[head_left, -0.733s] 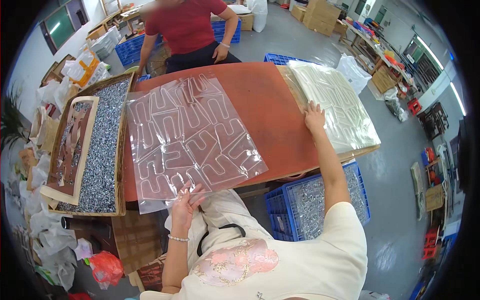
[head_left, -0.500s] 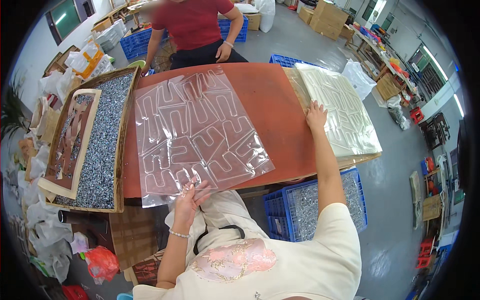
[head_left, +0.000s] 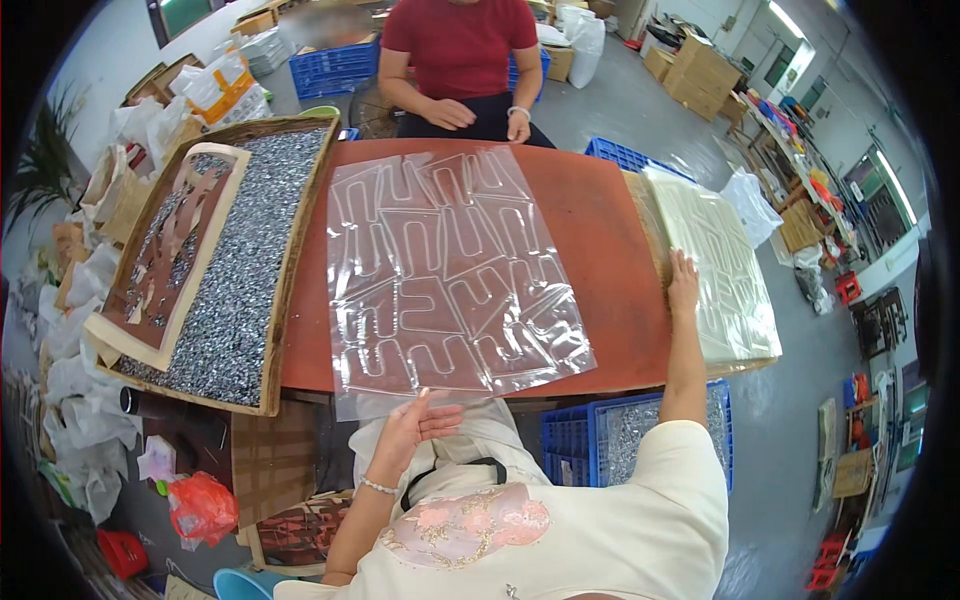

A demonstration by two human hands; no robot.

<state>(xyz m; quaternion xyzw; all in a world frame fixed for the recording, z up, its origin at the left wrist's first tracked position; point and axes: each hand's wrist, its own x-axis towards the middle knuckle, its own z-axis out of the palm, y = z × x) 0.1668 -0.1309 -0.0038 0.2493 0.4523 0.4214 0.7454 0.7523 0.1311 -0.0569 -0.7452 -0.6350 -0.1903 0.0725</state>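
A clear plastic sheet (head_left: 455, 262) with raised U-shaped outlines lies across the red-brown table top (head_left: 612, 290), its near edge overhanging slightly. My left hand (head_left: 412, 428) is at that near edge, fingers stretched and apart; whether the thumb touches the sheet I cannot tell. On the right, a stack of similar clear sheets (head_left: 722, 275) rests on a board at the table's end. My right hand (head_left: 684, 284) lies on the stack's left edge with fingers extended, gripping nothing.
Left of the sheet stands a wooden tray (head_left: 268, 370) of glittery dark chips, with a cut-out frame (head_left: 178, 335) lying in it. Across the table sits a person in a red shirt (head_left: 460, 50). A blue crate (head_left: 570, 445) stands below the table's near right edge.
The view has shifted, so the table appears lower and farther right. My left hand's fingers have straightened at the sheet's edge. The other person's hands have come together in front of the body.
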